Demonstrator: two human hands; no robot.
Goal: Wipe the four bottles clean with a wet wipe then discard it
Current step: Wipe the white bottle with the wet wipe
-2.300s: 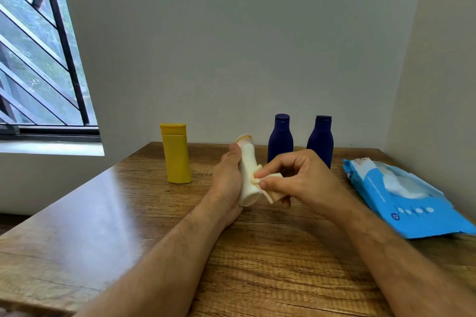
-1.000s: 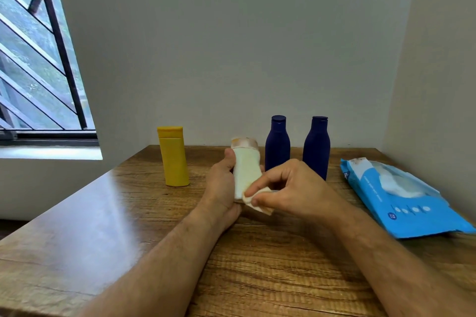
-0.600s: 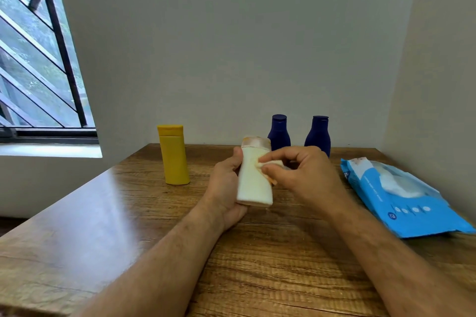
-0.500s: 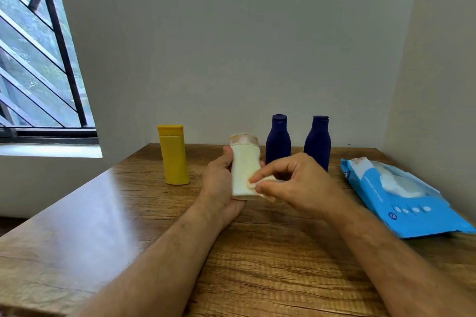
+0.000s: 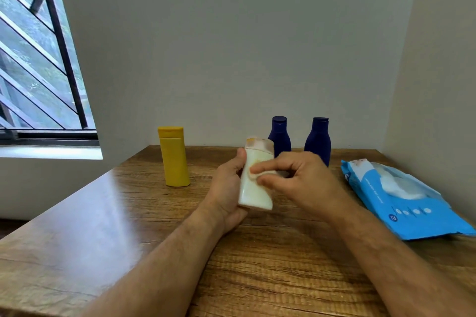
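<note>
My left hand (image 5: 228, 185) grips a cream bottle (image 5: 253, 193) upright above the middle of the wooden table (image 5: 128, 226). My right hand (image 5: 296, 182) pinches a small folded wet wipe (image 5: 253, 175) and presses it against the bottle's front. A yellow bottle (image 5: 173, 157) stands to the left. Two dark blue bottles (image 5: 279, 136) (image 5: 318, 137) stand behind my hands near the wall, partly hidden by them.
A blue pack of wet wipes (image 5: 401, 200) lies at the table's right, beside the side wall. A barred window (image 5: 38, 59) is at the left. The back wall runs close behind the bottles.
My right hand has slid the wipe up and down the cream bottle's front, now higher than half a second ago. My left hand has turned the bottle slightly. The other bottles have stayed put.
</note>
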